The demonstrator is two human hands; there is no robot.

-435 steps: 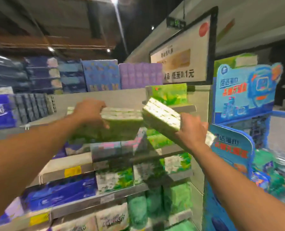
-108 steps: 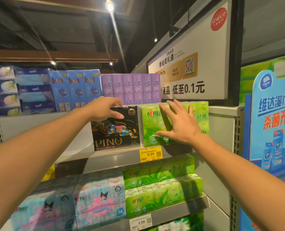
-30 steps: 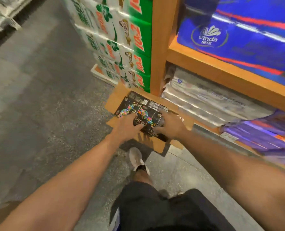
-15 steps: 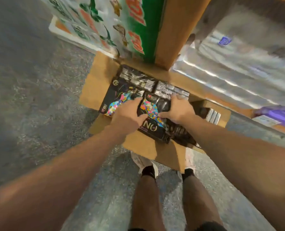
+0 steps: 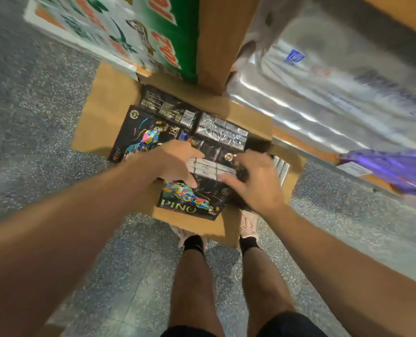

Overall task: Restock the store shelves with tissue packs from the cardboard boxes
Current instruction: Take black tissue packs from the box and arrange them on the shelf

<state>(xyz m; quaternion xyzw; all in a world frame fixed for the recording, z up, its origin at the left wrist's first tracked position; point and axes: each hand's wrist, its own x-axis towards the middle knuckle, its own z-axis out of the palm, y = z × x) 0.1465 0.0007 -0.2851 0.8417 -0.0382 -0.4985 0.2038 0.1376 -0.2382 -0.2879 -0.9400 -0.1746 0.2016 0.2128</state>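
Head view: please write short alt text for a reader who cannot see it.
Both hands, left hand and right hand, grip a black PINO tissue pack over an open cardboard box on the floor.

The left hand [image 5: 175,164] and right hand [image 5: 253,181] cover the middle of the black pack [image 5: 190,198], so how far each grip wraps it cannot be told, and the box [image 5: 105,110] hides both shoe tips. The silver bundles [image 5: 335,76] and green cartons [image 5: 139,27] are motion-blurred, their print unreadable, and the frame's top cuts them off. The purple pack [image 5: 396,171] runs off the right edge
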